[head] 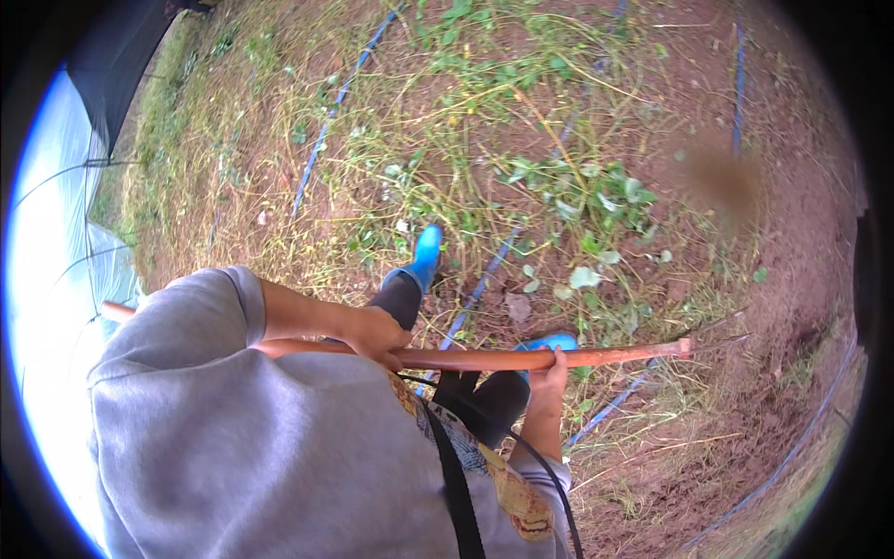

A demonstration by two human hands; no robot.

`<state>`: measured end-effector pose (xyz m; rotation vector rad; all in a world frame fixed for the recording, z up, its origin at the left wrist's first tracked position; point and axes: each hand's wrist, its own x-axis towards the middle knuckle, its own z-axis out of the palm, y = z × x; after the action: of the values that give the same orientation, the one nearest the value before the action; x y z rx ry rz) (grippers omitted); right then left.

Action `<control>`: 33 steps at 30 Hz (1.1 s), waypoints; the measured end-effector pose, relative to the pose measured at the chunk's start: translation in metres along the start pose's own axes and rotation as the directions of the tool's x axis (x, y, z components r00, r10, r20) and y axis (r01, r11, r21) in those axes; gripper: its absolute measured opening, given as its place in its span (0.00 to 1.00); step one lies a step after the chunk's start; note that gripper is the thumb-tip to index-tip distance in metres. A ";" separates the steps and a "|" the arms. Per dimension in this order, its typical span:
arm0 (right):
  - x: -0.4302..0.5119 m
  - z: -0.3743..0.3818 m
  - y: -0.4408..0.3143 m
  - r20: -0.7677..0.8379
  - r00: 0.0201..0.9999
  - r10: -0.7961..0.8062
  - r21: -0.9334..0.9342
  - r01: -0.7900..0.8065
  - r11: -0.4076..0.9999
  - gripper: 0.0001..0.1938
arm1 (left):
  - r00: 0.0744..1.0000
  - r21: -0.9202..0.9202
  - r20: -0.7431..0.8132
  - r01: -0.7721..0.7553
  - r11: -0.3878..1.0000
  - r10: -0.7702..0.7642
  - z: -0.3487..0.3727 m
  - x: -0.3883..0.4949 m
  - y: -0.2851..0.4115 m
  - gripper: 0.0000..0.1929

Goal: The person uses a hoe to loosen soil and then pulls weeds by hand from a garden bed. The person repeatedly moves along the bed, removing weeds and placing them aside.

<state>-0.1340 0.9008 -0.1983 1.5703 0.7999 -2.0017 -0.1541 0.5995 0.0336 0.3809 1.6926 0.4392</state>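
Observation:
A long wooden tool handle [482,360] lies crosswise in front of my body. Around its middle my left hand [377,337] is closed. Farther right, my right hand [548,377] grips the same handle from the near side, thumb on top. Two thin metal tines [723,341] extend from the handle's right end, so it looks like a pronged hoe or fork. The tines are over or against the soil; contact cannot be told. My left forearm and shirt hide part of the handle, whose other end shows beyond my shoulder.
Blue boots [426,255] stand among cut vines and weeds [601,195]. Blue irrigation hoses [328,133] run across the reddish soil [789,279]. Plastic sheeting [56,195] over hoops stands at the left. A black strap [454,482] hangs at my front.

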 end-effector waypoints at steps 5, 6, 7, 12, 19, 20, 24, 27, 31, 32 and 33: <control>-0.031 -0.029 -0.086 0.031 0.985 0.171 -0.661 -0.108 0.743 0.20 | 0.996 -0.325 -0.003 -0.081 0.942 0.084 -0.006 0.078 0.048 0.28; -0.029 -0.029 -0.102 0.031 0.999 -0.007 -0.740 0.028 0.672 0.20 | 0.994 -0.438 0.016 -0.092 0.894 0.110 -0.006 0.093 0.044 0.29; -0.025 -0.030 -0.117 0.039 0.986 -0.162 -0.808 0.127 0.575 0.21 | 0.990 -0.546 0.000 -0.120 0.829 0.144 -0.005 0.107 0.038 0.30; 0.032 0.008 -0.204 0.205 0.715 -0.668 -0.781 0.531 0.328 0.13 | 0.999 -0.743 0.013 -0.011 0.669 0.031 -0.025 0.179 -0.026 0.28; 0.188 0.233 -0.254 0.746 0.321 -0.583 -0.649 0.548 -0.528 0.16 | 0.856 -0.705 -0.513 -0.371 0.605 -0.073 -0.088 0.280 -0.100 0.17; 0.214 0.272 -0.247 0.794 0.318 -0.518 -0.601 0.538 -0.591 0.17 | 0.801 -0.672 -0.588 -0.405 0.620 -0.114 -0.097 0.291 -0.109 0.16; 0.282 0.369 -0.186 0.712 0.556 -0.429 -0.642 0.268 -0.718 0.40 | 0.540 -0.505 -0.830 -0.624 0.597 -0.138 -0.123 0.316 -0.124 0.16; 0.293 0.374 -0.114 0.734 0.657 -0.170 -0.519 0.382 -0.765 0.23 | 0.469 -0.447 -0.874 -0.678 0.584 -0.124 -0.139 0.313 -0.132 0.16; 0.269 0.336 -0.005 0.876 0.476 -0.079 -0.318 0.447 -0.836 0.09 | 0.285 -0.340 -0.936 -0.587 0.734 -0.205 -0.158 0.309 -0.157 0.21; 0.260 0.327 -0.001 0.849 0.481 -0.217 -0.466 0.491 -0.736 0.06 | 0.266 -0.359 -0.929 -0.476 0.803 -0.257 -0.161 0.312 -0.164 0.23; 0.242 0.311 0.013 0.817 0.562 -0.133 -0.501 0.576 -0.646 0.08 | 0.238 -0.394 -0.915 -0.343 0.853 -0.326 -0.164 0.315 -0.171 0.25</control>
<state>-0.3988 0.6728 -0.3816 -0.5180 2.4766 -0.6615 -0.3678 0.5910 -0.2975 -0.4901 2.6734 1.3616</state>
